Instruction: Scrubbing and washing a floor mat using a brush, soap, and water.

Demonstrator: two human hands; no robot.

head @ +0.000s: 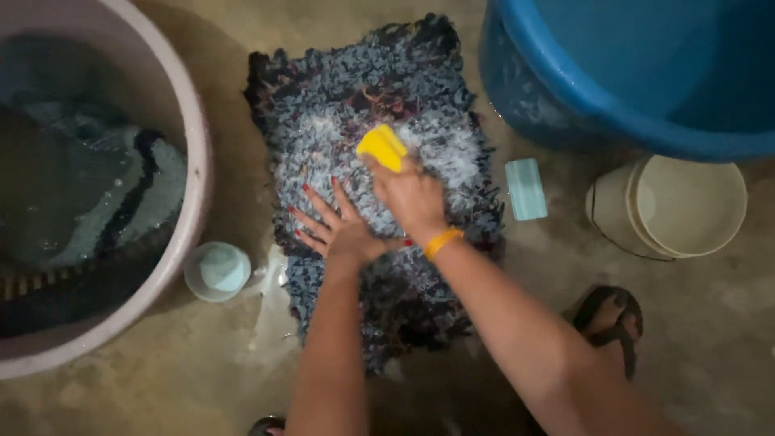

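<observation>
Rug (379,186), shaggy and soapy, is spread on the wet floor (202,363) between a pink basin (190,121) and a blue tub (565,73). It is pressed flat by the left hand (339,230), fingers splayed. A yellow brush (382,147) is held on the rug in the right hand's (412,198) closed grip.

One rug (379,186), one brush (382,147), two tubs (194,161), one bucket (686,206), one soap bar (525,188).

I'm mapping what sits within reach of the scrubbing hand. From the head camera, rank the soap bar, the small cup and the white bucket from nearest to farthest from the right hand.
Measured from the right hand:
1. Pale green soap bar, on the floor just right of the rug.
2. Small cup, lower left, beside the pink basin.
3. White bucket, far right, under the blue tub.
</observation>
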